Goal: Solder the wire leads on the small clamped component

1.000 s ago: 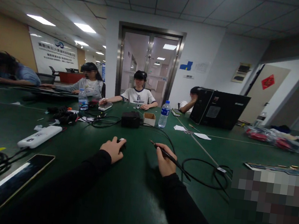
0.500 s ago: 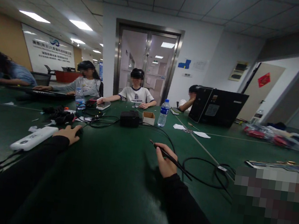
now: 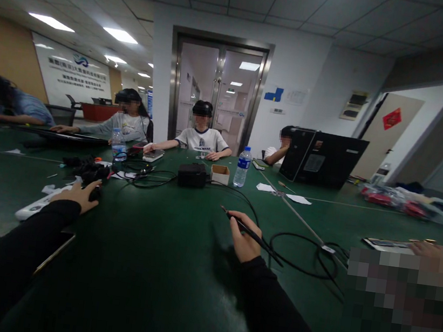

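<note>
My left hand [image 3: 77,196] is over the far end of a white power strip [image 3: 31,210]. Its thumb and fingers curl around a small black object [image 3: 96,192], mostly covered, whose kind I cannot make out. My right hand [image 3: 247,240] is closed in a pen-like grip on a slim black pointed tool [image 3: 241,224]. That tool's thin tip points left and away, above the green table, and its rear end extends past my hand to the right. Close by on the right lies a loosely coiled black cable [image 3: 305,236].
A black box [image 3: 192,176], a small cardboard box [image 3: 219,175] and a water bottle [image 3: 242,167] stand ahead. Tangled black cables [image 3: 86,169] lie left. A phone-like slab [image 3: 55,253] shows beside my left forearm. Several people sit around; one person's hand [image 3: 434,250] is at right.
My left hand has moved left over the power strip, with the black object between its fingers. The slab beside my forearm has come into view. Another person's hand has appeared at right.
</note>
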Demonstrator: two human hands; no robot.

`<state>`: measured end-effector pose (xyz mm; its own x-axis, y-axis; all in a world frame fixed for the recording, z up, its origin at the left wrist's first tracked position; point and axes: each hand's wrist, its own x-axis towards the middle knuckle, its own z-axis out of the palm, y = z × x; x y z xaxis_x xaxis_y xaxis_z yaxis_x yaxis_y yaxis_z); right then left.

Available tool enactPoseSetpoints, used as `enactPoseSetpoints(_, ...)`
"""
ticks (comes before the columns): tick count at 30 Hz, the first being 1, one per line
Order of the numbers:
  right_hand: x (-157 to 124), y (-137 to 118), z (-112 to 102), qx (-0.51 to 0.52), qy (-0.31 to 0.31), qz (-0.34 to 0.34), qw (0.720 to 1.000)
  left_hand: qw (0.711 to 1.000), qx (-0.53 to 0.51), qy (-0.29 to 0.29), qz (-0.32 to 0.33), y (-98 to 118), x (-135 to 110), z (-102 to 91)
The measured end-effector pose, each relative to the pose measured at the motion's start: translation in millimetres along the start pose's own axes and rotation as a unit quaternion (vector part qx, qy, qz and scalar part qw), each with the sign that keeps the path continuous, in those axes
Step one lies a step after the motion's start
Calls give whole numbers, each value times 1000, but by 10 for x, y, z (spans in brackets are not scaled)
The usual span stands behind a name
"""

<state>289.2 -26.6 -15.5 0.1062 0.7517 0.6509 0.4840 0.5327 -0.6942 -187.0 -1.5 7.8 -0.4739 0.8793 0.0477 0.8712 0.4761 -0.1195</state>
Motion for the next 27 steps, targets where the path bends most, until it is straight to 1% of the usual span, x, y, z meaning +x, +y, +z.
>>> enactPoseSetpoints(6,-2,-14,1,-5,-1,-2,1000,999,-43,-11,4,-18,146,83)
enactPoseSetpoints(8,-1,-13,10,-6,-1,2,1000,998,-61,-16,28,49,146,93)
enactPoseSetpoints(10,-1,-5,20,-2,-1,-1,1000,995,-75,-19,62,191,94,82)
enactPoseSetpoints(12,-1,4,26,4,-1,-4,1000,993,-81,-16,86,412,-21,48)
enactPoseSetpoints(14,-1,5,27,8,0,-6,1000,990,-88,-14,108,696,-194,-6)
enactPoseSetpoints(18,-2,-17,20,15,2,-4,1000,983,-107,-15,151,1325,-647,-133)
enactPoseSetpoints(21,-3,-33,15,22,1,-2,1000,972,-133,-3,196,1732,-976,-208)
enactPoseSetpoints(24,-3,-35,15,15,0,-9,1000,959,-159,-3,233,2041,-1235,-254)
enactPoseSetpoints(27,-3,-28,17,8,-1,-15,1000,956,-166,-2,243,2257,-1420,-270)
